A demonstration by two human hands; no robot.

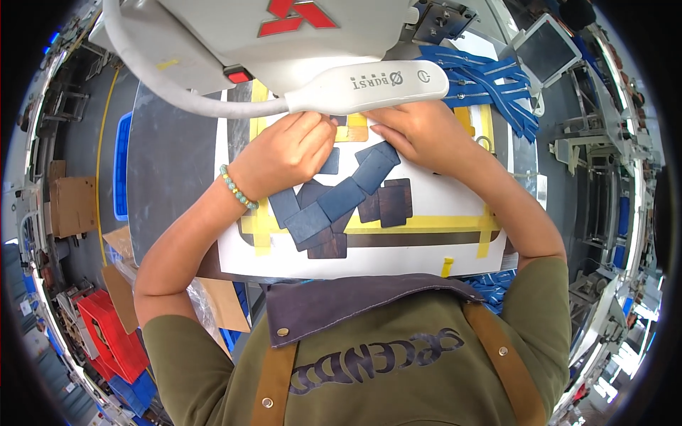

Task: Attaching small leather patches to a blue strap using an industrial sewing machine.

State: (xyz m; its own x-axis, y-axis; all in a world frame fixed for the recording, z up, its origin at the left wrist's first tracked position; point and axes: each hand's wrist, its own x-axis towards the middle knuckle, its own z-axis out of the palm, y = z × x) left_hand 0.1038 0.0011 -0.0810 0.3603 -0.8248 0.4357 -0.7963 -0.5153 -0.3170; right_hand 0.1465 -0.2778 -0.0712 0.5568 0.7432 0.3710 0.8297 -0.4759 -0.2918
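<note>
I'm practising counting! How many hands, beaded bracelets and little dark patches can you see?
Left hand and right hand: 2
Beaded bracelet: 1
Dark patches: at least 9; overlaps may hide some
Total: at least 12

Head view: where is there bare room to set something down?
Bare patches: the white board between the brown pieces and right forearm; the dark tabletop between the blue bin and the board. Crowded: mid-board, with overlapping blue pieces, and between the left hand and right hand.
</note>
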